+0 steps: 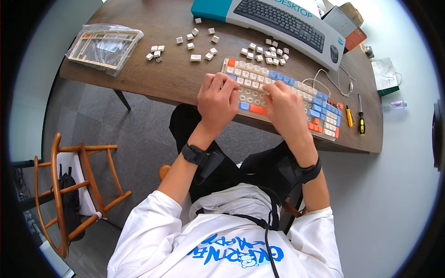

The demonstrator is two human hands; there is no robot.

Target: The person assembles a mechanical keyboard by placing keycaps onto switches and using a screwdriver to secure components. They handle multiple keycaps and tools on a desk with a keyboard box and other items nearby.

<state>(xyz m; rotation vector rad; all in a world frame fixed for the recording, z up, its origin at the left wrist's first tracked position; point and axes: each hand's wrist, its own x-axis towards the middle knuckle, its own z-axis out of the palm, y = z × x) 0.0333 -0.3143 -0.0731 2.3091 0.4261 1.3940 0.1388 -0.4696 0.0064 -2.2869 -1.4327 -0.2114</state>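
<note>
A mechanical keyboard (255,76) with white, blue and orange keycaps lies near the table's front edge. Several sockets in its lower left rows show no caps. My left hand (217,101) is over the keyboard's left end, its fingers curled together; whatever they pinch is hidden. My right hand (285,105) rests over the middle rows with thumb and fingers drawn together, and what is between them cannot be made out. Loose white keycaps (195,58) are scattered beyond the keyboard, with another cluster (269,54) just behind it.
A pale keyboard frame in clear plastic (105,46) lies at the table's left. A long keyboard box (282,28) stands along the back. Two screwdrivers, one yellow (349,116) and one black and yellow (361,121), lie right of the keyboard, near a white cable (345,83). A wooden chair (83,185) stands left.
</note>
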